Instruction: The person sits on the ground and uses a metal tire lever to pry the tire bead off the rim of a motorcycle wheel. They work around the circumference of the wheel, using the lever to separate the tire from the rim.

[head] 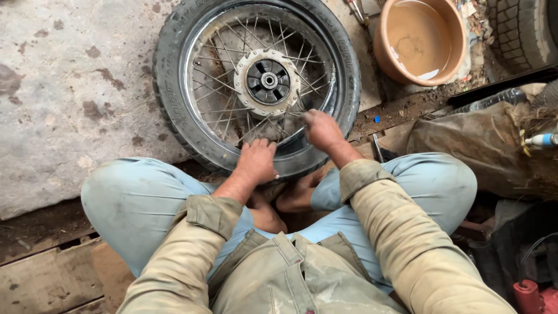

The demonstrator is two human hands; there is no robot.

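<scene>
Nearest, the left hand (256,161) lies flat on the near side of the spoked wheel (256,87), fingers released and spread over the tyre. Just beside it, the right hand (322,129) is clenched at the rim among the spokes; what it grips is hidden. The wheel lies flat on the concrete floor (70,93); beyond, near the floor's far right edge, stands a brown tub (386,52).

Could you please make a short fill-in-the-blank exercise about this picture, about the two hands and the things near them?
1. The left hand presses on the black ______ of the spoked wheel.
2. The right hand reaches among the thin metal ______ near the rim.
3. The wheel lies ______ on the stone floor, its hub facing up.
4. Beyond the wheel stands a round brown ______, holding muddy water.

Missing words: tyre; spokes; flat; tub
</scene>
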